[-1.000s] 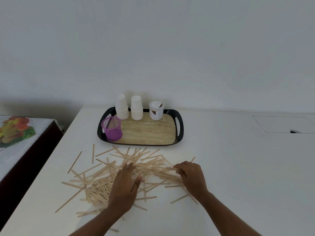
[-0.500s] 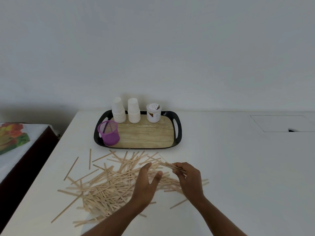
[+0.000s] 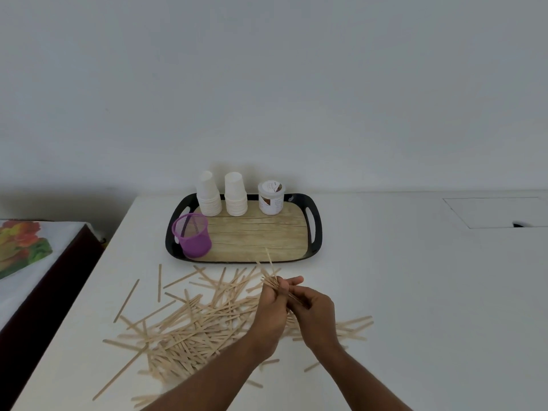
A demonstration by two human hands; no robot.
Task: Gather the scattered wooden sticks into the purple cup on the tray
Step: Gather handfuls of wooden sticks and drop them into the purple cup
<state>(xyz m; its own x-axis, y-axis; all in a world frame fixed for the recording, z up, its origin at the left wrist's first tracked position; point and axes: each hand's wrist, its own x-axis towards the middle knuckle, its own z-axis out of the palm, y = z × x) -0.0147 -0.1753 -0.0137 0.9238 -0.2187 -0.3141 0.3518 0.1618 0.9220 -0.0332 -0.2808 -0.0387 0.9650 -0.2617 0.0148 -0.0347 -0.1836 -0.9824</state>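
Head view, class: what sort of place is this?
Probably a plain room at home, or a break corner: a white table against a bare wall, a tray of paper cups, a bed beside it.

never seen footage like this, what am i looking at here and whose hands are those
No machine here: a person wears a camera on the head, looking down at their own two bare hands. The left hand and right hand together hold a small bundle of sticks. Many more sticks lie scattered on the white table. Behind them a tray carries a purple cup, two stacks of white cups and a small tub.
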